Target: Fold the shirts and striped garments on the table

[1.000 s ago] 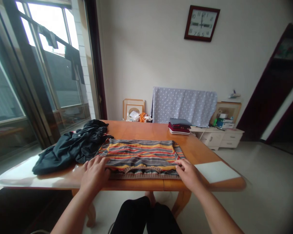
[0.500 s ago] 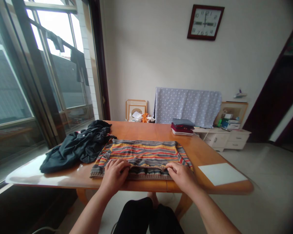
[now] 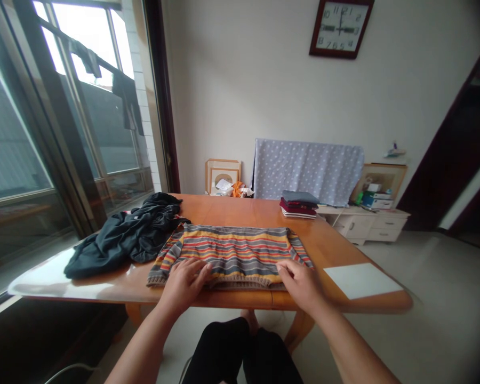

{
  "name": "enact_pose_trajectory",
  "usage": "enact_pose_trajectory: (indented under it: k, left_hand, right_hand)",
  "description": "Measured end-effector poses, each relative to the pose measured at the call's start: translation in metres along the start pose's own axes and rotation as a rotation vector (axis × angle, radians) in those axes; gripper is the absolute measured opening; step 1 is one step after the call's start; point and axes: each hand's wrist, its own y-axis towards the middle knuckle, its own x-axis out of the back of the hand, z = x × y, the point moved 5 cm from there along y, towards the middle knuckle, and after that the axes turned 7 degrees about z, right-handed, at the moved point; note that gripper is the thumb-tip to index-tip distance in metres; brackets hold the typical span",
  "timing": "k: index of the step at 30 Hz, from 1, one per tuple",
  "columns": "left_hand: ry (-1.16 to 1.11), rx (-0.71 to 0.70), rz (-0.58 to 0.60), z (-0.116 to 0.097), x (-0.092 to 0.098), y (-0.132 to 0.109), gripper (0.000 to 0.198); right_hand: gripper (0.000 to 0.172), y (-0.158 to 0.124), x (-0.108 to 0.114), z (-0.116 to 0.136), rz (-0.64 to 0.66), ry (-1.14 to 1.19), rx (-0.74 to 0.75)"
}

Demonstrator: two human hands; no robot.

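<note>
A striped knit sweater (image 3: 234,250) in grey, yellow and red lies on the wooden table before me, its sleeves folded in along both sides. Its ribbed brown hem (image 3: 242,279) runs along the near edge. My left hand (image 3: 188,280) rests on the lower left part, fingers stretched out and thumb apart, holding nothing. On the lower right corner lies my right hand (image 3: 300,281), fingers loosely bent and slightly apart over the cloth; its fingertips are partly hidden.
Dark crumpled clothing (image 3: 124,237) lies at the left, touching the sweater's side. A stack of folded clothes (image 3: 298,204) stands at the far right of the table (image 3: 228,208). A white sheet (image 3: 362,280) lies near the right edge. Beyond are a spotted cloth (image 3: 308,170) and a white cabinet (image 3: 378,226).
The sweater's front hem has come down toward me and now covers the darker lower layer that showed before. Both hands have loosened from the hem. The view has tilted slightly down.
</note>
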Motion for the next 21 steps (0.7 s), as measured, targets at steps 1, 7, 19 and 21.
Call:
enact_pose_trajectory:
  k: [1,7,19,21]
  left_hand:
    - [0.017,-0.008,-0.018,-0.003,0.001,0.006,0.039]
    - [0.11,-0.054,0.041,-0.008,-0.025,0.03,0.044]
    - [0.231,0.086,0.273,0.005,-0.055,0.025,0.066]
    - [0.209,0.083,0.279,0.004,-0.05,0.029,0.066]
  right_hand:
    - [0.024,0.005,0.001,0.009,-0.021,-0.014,0.047]
    - [0.047,0.032,-0.033,0.035,0.105,-0.105,0.168]
    - [0.083,0.021,-0.081,0.003,0.566,-0.292,-0.036]
    - [0.083,0.03,-0.074,0.002,0.548,-0.257,-0.054]
